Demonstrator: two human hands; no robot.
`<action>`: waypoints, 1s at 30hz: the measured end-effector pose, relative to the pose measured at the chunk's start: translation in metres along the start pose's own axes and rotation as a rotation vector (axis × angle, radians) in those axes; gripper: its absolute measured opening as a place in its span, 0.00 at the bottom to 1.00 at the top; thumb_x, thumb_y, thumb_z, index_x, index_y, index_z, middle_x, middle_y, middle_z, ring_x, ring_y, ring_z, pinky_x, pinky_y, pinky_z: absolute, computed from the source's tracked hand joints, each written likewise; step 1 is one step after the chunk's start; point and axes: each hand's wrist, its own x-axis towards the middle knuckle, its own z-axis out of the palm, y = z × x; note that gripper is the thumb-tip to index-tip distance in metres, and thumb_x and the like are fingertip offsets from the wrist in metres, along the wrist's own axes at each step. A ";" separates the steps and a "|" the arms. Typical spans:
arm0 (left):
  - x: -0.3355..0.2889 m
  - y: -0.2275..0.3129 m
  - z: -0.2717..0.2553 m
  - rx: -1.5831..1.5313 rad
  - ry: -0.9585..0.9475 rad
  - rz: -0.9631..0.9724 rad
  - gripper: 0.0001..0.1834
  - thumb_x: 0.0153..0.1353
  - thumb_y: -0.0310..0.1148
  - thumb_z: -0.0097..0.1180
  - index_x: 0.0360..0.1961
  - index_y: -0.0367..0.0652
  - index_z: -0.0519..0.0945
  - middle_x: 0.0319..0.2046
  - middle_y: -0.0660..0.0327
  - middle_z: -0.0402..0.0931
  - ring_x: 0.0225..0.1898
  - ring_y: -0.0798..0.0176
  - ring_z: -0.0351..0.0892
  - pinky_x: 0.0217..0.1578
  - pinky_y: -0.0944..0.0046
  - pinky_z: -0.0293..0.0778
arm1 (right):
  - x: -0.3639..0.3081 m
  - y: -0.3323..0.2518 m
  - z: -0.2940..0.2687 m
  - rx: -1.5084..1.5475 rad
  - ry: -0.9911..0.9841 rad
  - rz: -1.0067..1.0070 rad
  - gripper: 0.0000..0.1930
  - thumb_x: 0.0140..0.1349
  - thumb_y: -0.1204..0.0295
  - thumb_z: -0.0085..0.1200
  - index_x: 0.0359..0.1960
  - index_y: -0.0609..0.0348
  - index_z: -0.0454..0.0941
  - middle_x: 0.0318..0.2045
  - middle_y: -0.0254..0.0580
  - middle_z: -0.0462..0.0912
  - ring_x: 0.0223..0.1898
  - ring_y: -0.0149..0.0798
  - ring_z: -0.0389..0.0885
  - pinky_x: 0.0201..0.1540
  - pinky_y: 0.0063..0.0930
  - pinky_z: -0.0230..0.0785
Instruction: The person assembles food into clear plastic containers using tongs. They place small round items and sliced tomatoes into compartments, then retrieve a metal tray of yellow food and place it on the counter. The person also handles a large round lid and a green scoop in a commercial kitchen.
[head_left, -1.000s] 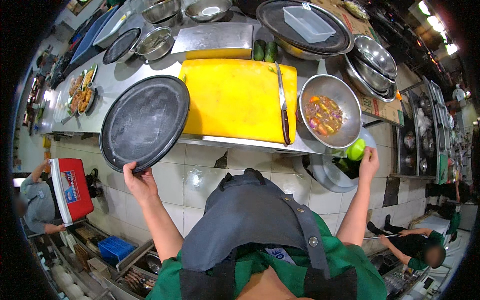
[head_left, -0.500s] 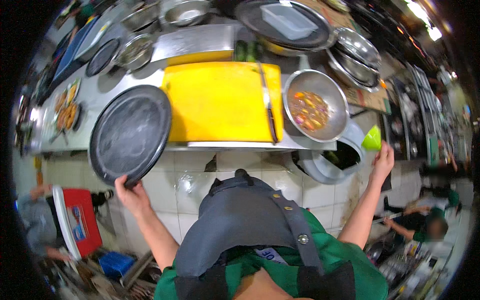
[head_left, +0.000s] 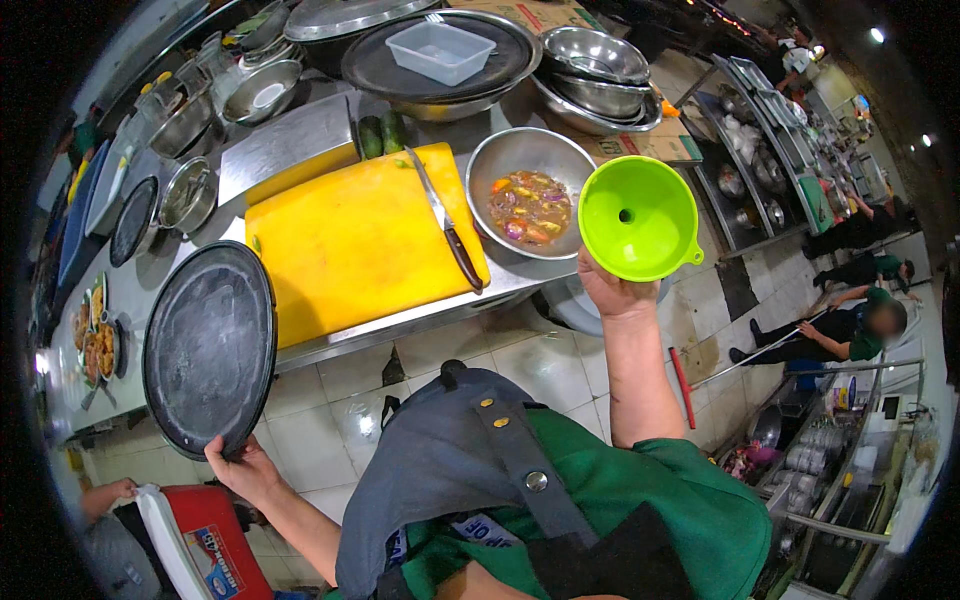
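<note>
My left hand [head_left: 240, 468] grips the near edge of a round black tray [head_left: 208, 350], tilted beside the cutting board. In my right hand [head_left: 618, 290] is a bright green funnel [head_left: 638, 215], its wide mouth and centre hole facing up toward me; the fingers are partly hidden beneath it. Between the hands lies a yellow cutting board [head_left: 350, 240], with a dark-handled knife [head_left: 445, 220] along its right side. Next to the funnel sits a steel bowl [head_left: 485, 160] of chopped vegetables in liquid [head_left: 530, 207].
Two cucumbers [head_left: 380, 135] lie behind the board beside a steel box [head_left: 288, 145]. A clear plastic container [head_left: 440, 52] rests on a large black tray [head_left: 365, 70]. Stacked steel bowls [head_left: 595, 70] stand far right. One person carries a red cooler [head_left: 215, 545]; another [head_left: 850, 325] holds a pole.
My right hand has raised the green funnel and brought it inward over the table's right end, turning its mouth toward me. The black tray stays in my left hand. The view has turned.
</note>
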 end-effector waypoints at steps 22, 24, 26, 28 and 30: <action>-0.054 -0.012 0.013 -0.007 0.365 0.215 0.12 0.53 0.27 0.53 0.40 0.37 0.75 0.37 0.60 0.76 0.33 0.61 0.76 0.31 0.64 0.73 | 0.181 0.207 -0.123 -2.172 -0.207 -0.047 0.05 0.63 0.72 0.53 0.31 0.57 0.73 0.28 0.54 0.79 0.30 0.55 0.78 0.32 0.39 0.69; -0.059 -0.012 0.012 0.038 0.477 0.201 0.13 0.53 0.27 0.53 0.41 0.36 0.75 0.38 0.57 0.78 0.36 0.59 0.79 0.35 0.62 0.77 | 0.220 0.183 -0.098 -1.952 -0.287 -0.238 0.05 0.64 0.71 0.53 0.32 0.58 0.75 0.26 0.52 0.79 0.28 0.52 0.79 0.30 0.36 0.71; -0.059 -0.015 0.009 -0.012 0.357 0.177 0.16 0.53 0.27 0.53 0.43 0.34 0.74 0.41 0.55 0.77 0.37 0.58 0.79 0.37 0.60 0.76 | 0.239 0.165 -0.080 -1.852 -0.193 -0.354 0.06 0.66 0.70 0.52 0.33 0.58 0.76 0.26 0.50 0.79 0.26 0.48 0.79 0.28 0.35 0.70; -0.060 -0.017 0.006 -0.020 0.360 0.172 0.17 0.52 0.27 0.53 0.44 0.34 0.74 0.42 0.55 0.77 0.38 0.58 0.78 0.38 0.59 0.76 | 0.230 0.170 -0.074 -1.805 -0.129 -0.566 0.06 0.66 0.70 0.51 0.35 0.58 0.77 0.27 0.48 0.79 0.26 0.47 0.79 0.29 0.34 0.70; -0.059 -0.019 0.006 -0.039 0.309 0.185 0.18 0.52 0.27 0.53 0.45 0.33 0.73 0.42 0.54 0.77 0.39 0.57 0.79 0.39 0.59 0.77 | 0.203 0.197 -0.083 -1.898 -0.134 -0.584 0.05 0.66 0.71 0.50 0.35 0.56 0.77 0.32 0.51 0.81 0.30 0.49 0.81 0.34 0.36 0.72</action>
